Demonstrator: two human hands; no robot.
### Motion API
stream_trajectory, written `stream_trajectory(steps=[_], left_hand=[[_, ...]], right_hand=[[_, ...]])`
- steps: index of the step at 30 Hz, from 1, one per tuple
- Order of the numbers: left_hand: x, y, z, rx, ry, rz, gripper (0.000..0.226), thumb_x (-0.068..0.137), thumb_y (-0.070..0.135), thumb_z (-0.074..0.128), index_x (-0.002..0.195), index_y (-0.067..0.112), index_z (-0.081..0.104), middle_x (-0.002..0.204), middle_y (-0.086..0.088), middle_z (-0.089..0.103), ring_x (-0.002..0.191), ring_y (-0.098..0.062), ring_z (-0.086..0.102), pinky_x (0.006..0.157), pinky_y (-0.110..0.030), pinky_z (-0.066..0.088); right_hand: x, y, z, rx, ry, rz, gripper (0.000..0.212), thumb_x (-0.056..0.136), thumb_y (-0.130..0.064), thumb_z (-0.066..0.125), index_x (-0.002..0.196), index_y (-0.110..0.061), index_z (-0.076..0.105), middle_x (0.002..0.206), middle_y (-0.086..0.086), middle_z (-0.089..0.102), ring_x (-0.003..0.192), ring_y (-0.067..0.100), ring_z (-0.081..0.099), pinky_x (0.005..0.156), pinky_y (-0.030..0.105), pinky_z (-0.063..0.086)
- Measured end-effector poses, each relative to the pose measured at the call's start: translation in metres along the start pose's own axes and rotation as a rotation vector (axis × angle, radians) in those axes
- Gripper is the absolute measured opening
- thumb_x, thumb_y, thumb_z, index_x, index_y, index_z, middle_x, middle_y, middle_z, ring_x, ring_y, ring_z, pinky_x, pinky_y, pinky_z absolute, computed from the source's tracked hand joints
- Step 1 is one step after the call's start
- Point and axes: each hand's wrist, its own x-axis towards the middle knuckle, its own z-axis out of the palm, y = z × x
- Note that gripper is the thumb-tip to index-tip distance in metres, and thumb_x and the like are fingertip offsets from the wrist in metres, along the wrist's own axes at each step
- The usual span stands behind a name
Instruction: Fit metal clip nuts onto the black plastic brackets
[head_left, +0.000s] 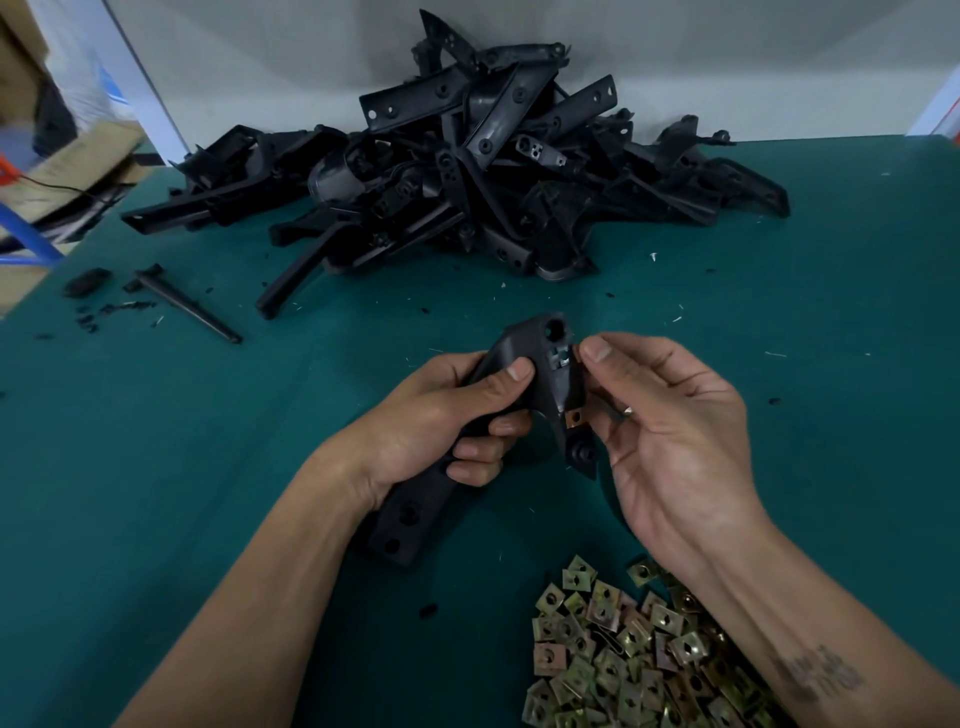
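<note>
Head view takes in the green worktop (156, 467), with a heap of black plastic brackets (457, 171) at its far edge and a spread of brass-coloured clip nuts (623, 654) near the right forearm. Above the worktop, the left hand (441, 421) grips one bracket (524, 384) by its long arm. The right hand (670, 431) pinches at the bracket's upper tab with thumb and forefinger, apparently seating a nut I can barely see. A fitted clip nut (574, 417) shows lower down. Best to keep the bracket steady and push the nut squarely until its hole aligns.
</note>
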Motion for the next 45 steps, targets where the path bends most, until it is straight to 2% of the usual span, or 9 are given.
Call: stream_trajectory(steps=[10, 13, 20, 24, 31, 34, 39, 41, 45], left_hand=[[-0.002, 0.003, 0.005, 0.041, 0.023, 0.007, 0.028, 0.1, 0.032, 0.057, 0.082, 0.013, 0.047, 0.069, -0.001, 0.036, 0.047, -0.008, 0.028, 0.039, -0.018, 0.029], [-0.002, 0.003, 0.005, 0.034, 0.019, 0.007, 0.027, 0.099, 0.033, 0.056, 0.083, 0.013, 0.048, 0.069, 0.0, 0.037, 0.047, -0.007, 0.028, 0.039, -0.018, 0.03], [-0.005, 0.004, 0.004, 0.042, 0.006, 0.006, 0.024, 0.1, 0.032, 0.053, 0.095, 0.01, 0.047, 0.068, 0.0, 0.036, 0.047, -0.007, 0.028, 0.039, -0.018, 0.029], [-0.004, 0.004, 0.005, 0.042, -0.003, 0.012, 0.025, 0.099, 0.031, 0.053, 0.087, 0.01, 0.055, 0.068, -0.002, 0.036, 0.047, -0.007, 0.028, 0.038, -0.018, 0.03], [-0.005, 0.005, 0.005, 0.037, -0.042, 0.032, 0.028, 0.1, 0.031, 0.05, 0.08, 0.019, 0.066, 0.068, 0.0, 0.037, 0.046, -0.007, 0.028, 0.038, -0.017, 0.029], [-0.005, 0.006, 0.005, 0.035, -0.054, 0.038, 0.028, 0.099, 0.032, 0.051, 0.08, 0.018, 0.067, 0.068, -0.001, 0.037, 0.046, -0.007, 0.029, 0.039, -0.017, 0.029], [-0.004, 0.005, 0.003, 0.017, -0.033, 0.034, 0.03, 0.1, 0.032, 0.051, 0.079, 0.015, 0.065, 0.067, -0.001, 0.037, 0.046, -0.006, 0.029, 0.039, -0.016, 0.03], [-0.004, 0.004, 0.003, 0.018, -0.03, 0.035, 0.03, 0.099, 0.033, 0.051, 0.078, 0.016, 0.065, 0.067, 0.0, 0.037, 0.045, -0.006, 0.029, 0.039, -0.016, 0.03], [-0.004, 0.005, 0.002, 0.025, -0.03, 0.04, 0.03, 0.097, 0.036, 0.052, 0.078, 0.017, 0.066, 0.067, 0.001, 0.038, 0.045, -0.006, 0.029, 0.04, -0.016, 0.03]], right_hand=[[-0.007, 0.005, 0.012, 0.068, 0.11, -0.023, 0.009, 0.081, -0.006, 0.076, 0.085, -0.002, 0.069, 0.085, 0.013, 0.076, 0.076, 0.02, 0.074, 0.072, 0.029, 0.062], [-0.006, 0.001, 0.011, 0.042, 0.062, -0.031, 0.013, 0.078, -0.007, 0.077, 0.087, -0.001, 0.069, 0.087, 0.013, 0.077, 0.08, 0.02, 0.075, 0.075, 0.028, 0.061], [-0.006, 0.001, 0.009, -0.013, 0.012, -0.035, 0.009, 0.078, -0.008, 0.076, 0.08, -0.005, 0.067, 0.085, 0.012, 0.077, 0.077, 0.019, 0.075, 0.067, 0.024, 0.06], [-0.007, 0.005, 0.01, 0.001, 0.026, -0.104, 0.011, 0.072, -0.012, 0.08, 0.076, -0.008, 0.071, 0.088, 0.015, 0.075, 0.083, 0.021, 0.073, 0.08, 0.028, 0.06], [-0.011, 0.001, 0.012, -0.043, -0.019, -0.13, 0.004, 0.07, -0.015, 0.078, 0.07, -0.015, 0.074, 0.086, 0.011, 0.076, 0.081, 0.02, 0.073, 0.078, 0.03, 0.061], [-0.012, -0.003, 0.012, -0.062, -0.085, -0.134, 0.011, 0.077, -0.011, 0.071, 0.068, -0.016, 0.074, 0.086, 0.009, 0.074, 0.082, 0.021, 0.071, 0.075, 0.031, 0.059], [-0.011, -0.004, 0.009, -0.102, -0.156, -0.092, 0.005, 0.075, -0.008, 0.071, 0.078, -0.005, 0.07, 0.097, 0.011, 0.074, 0.089, 0.022, 0.07, 0.081, 0.03, 0.056], [-0.01, -0.006, 0.006, -0.126, -0.191, -0.073, 0.018, 0.074, -0.005, 0.077, 0.087, 0.003, 0.067, 0.102, 0.013, 0.073, 0.094, 0.023, 0.07, 0.084, 0.03, 0.056], [-0.006, -0.011, 0.002, -0.191, -0.273, -0.047, 0.018, 0.074, -0.005, 0.066, 0.092, -0.002, 0.071, 0.113, 0.012, 0.073, 0.106, 0.026, 0.07, 0.092, 0.035, 0.055]])
